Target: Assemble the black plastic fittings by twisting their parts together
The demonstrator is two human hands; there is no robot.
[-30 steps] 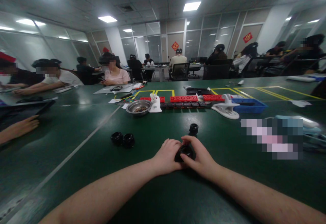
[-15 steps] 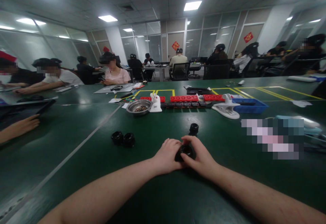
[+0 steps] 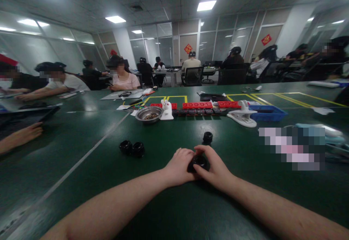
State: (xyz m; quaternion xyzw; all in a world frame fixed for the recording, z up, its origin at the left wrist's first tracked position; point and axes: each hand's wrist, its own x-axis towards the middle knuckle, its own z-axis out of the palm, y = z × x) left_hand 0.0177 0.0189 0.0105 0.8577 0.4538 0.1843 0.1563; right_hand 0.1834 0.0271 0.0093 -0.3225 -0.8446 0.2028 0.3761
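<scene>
Both of my hands are around one round black part (image 3: pixel 200 161) with a hollow top, low over the green table (image 3: pixel 163 138). My left hand (image 3: pixel 180 167) grips its left side, and my right hand (image 3: pixel 215 165) has thumb and fingers curved round its right side. Just beyond my hands stands a smaller black part (image 3: pixel 207 137). Off to the left, two more black parts, one (image 3: pixel 125 147) and another (image 3: pixel 138 149), sit side by side.
A metal bowl (image 3: pixel 149 115) of small pieces stands beside a white rabbit-shaped object (image 3: pixel 167 110). Red strips (image 3: pixel 197 105), a white clamp (image 3: pixel 243 115) and a blue tray (image 3: pixel 268 113) lie farther back. At left, another person's hand (image 3: pixel 25 135) touches a dark tray (image 3: pixel 50 114).
</scene>
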